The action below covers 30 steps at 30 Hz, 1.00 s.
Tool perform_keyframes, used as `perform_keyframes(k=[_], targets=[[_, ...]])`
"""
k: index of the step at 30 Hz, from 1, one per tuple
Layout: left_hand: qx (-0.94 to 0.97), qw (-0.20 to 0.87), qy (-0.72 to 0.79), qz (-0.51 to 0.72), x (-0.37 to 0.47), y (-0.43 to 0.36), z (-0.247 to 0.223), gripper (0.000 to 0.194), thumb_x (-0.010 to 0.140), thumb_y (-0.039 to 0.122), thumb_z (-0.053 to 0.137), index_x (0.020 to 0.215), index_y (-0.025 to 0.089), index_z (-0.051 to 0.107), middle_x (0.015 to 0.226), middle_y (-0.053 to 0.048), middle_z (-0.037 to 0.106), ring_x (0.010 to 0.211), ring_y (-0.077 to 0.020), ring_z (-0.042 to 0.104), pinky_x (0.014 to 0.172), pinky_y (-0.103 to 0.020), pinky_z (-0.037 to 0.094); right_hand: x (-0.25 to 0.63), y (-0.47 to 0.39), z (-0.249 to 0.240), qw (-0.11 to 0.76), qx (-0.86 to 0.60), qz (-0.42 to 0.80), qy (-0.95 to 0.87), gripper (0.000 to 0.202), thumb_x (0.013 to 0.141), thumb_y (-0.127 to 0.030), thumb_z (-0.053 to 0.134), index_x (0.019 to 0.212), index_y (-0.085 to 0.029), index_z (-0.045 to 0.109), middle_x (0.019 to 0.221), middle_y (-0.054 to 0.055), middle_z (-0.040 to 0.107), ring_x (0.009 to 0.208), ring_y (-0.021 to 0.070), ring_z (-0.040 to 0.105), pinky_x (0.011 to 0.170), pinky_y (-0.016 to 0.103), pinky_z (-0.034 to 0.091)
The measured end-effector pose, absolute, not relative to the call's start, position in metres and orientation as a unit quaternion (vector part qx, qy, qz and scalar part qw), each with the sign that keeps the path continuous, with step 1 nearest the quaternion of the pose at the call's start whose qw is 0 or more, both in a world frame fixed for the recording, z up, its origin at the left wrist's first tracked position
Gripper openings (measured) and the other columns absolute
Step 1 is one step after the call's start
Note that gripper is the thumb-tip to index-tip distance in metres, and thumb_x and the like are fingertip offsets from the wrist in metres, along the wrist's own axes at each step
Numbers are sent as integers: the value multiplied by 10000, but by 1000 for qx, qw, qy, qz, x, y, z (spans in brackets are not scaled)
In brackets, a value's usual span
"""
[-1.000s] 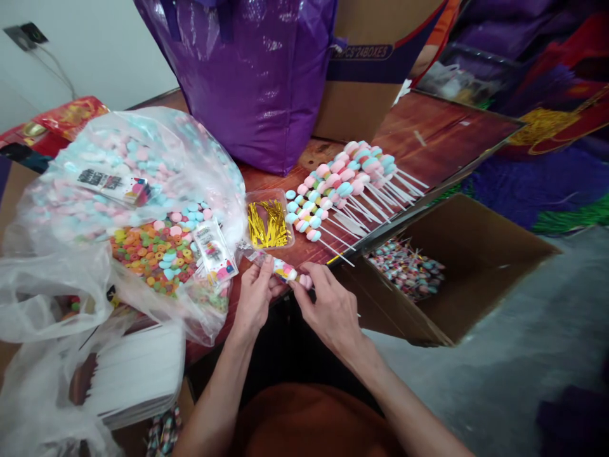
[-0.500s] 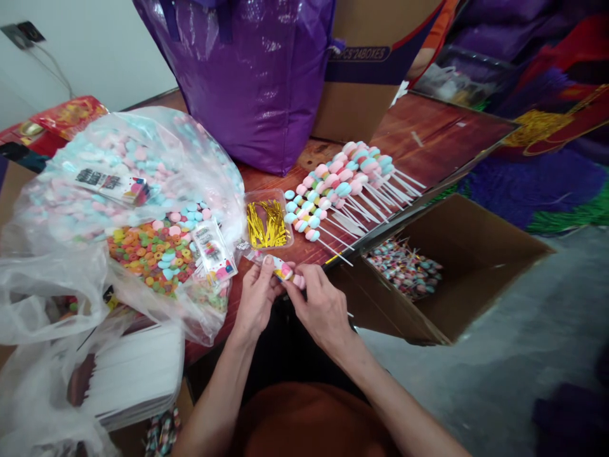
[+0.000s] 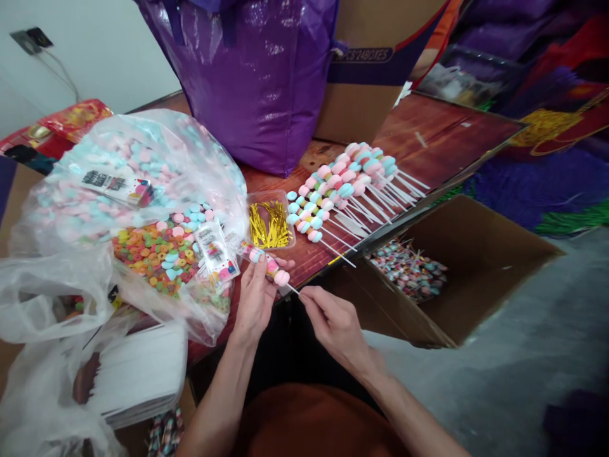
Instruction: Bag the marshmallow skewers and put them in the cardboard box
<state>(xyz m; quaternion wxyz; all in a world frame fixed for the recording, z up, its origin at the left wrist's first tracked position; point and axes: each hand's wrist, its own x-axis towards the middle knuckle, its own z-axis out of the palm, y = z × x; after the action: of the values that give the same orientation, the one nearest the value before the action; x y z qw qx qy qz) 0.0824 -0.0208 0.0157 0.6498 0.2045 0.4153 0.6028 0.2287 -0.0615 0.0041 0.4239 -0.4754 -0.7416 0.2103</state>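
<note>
Red-brown table (image 3: 442, 127): its front edge slants up and away to the right, with bare wood beyond the finished skewers.
Purple bag (image 3: 261, 82): stands at the back, closing off room behind the tray.
Clear candy sack (image 3: 143, 158): spreads over the left side, close to the left hand.
Open carton (image 3: 490, 273): below the table edge at right, wrapped sweets in its left part, grey floor beyond.
Finished skewers (image 3: 349, 174): heaped in a slanting row, sticks pointing over the front edge.
Left hand (image 3: 257, 301): closed, thumb and fingers around the candies of the held skewer.
Right hand (image 3: 335, 317): thumb and forefinger pinched together on the stick's end.
Clear tray (image 3: 294, 238): holds gold ties, just beyond the left hand.
Held skewer (image 3: 280, 278): between the hands at the table's front edge, long axis diagonal, candies up-left, stick down-right.
</note>
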Motion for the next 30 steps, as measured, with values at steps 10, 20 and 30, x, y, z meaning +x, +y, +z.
perform_keyframes(k=[10,20,30], targets=[[155,681,400,593,73,-20,13,308,844,458,709,931,164,681,900,-38,732,975,-220,726,909,-339,546,220,-71,10,423,-520,420,-612,223,986,-308,491,829,-194,601,590,-42,502,499,100,458,488,209,393],[213,698,412,545,62,-21,21,300,846,413,716,972,141,694,981,-105,752,1031,-264,713,930,-378,537,213,-63,10,434,-518,351,-648,204,985,-248,466,841,-191,599,634,-26,567,525,100,505,536,213,421],[139,602,442,650,62,-9,24,201,793,317,785,848,154,682,874,-50,759,891,-192,741,882,-311,548,224,-59,4,368,-461,167,-790,265,1000,-175,424,854,-179,645,658,20,639,540,118,555,579,240,424]])
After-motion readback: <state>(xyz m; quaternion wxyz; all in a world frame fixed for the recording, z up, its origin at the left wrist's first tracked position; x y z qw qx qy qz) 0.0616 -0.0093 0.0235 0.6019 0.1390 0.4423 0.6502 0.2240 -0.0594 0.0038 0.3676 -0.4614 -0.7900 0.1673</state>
